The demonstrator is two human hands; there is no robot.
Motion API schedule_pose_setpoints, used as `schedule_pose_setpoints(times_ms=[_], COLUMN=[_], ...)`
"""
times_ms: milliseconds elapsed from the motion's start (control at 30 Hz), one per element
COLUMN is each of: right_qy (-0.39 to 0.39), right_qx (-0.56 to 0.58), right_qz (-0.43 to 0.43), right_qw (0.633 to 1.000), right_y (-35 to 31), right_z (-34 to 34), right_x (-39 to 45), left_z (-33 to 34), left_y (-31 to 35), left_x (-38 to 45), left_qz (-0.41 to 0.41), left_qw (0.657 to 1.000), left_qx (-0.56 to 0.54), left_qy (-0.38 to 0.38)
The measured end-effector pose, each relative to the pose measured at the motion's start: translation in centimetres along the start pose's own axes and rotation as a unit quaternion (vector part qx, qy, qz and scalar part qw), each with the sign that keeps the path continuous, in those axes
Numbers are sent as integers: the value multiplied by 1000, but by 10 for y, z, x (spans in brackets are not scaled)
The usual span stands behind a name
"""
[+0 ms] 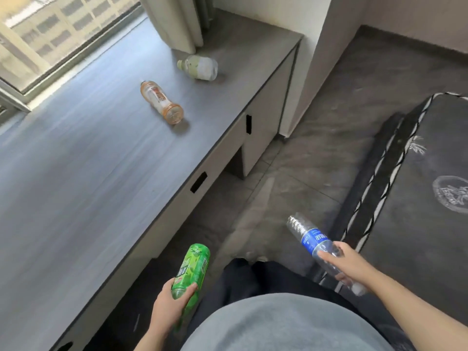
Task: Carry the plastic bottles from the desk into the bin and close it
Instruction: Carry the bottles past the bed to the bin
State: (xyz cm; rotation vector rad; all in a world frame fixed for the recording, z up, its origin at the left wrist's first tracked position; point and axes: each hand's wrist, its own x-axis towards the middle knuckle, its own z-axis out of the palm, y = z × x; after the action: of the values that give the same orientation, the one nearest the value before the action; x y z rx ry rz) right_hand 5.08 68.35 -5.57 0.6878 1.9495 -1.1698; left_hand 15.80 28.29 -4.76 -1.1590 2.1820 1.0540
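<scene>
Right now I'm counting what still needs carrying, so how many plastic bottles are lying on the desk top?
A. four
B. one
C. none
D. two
D: an orange bottle and a pale green-capped bottle lie on their sides on the desk, while the green bottle is in the left hand and the blue-label bottle in the right hand.

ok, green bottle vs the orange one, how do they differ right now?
The green bottle is gripped in the left hand, off the desk; the orange bottle lies on its side on the desk, untouched. The green one has a full green wrap, while the orange one is clear with orange tint and a small label. Both are plastic drink bottles that look empty.
</scene>
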Motion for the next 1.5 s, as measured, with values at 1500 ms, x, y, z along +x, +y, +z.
schedule_pose_setpoints(times_ms=[1500], right_qy=[199], right_qx=[220], right_qz=[178], right_qw=[938], right_y=[-5], right_z=[-180], right_x=[82], left_z=[124], left_y=[402], left_x=[153], left_qz=[128], left_qw=[954], left_qx=[246], left_qy=[-112])
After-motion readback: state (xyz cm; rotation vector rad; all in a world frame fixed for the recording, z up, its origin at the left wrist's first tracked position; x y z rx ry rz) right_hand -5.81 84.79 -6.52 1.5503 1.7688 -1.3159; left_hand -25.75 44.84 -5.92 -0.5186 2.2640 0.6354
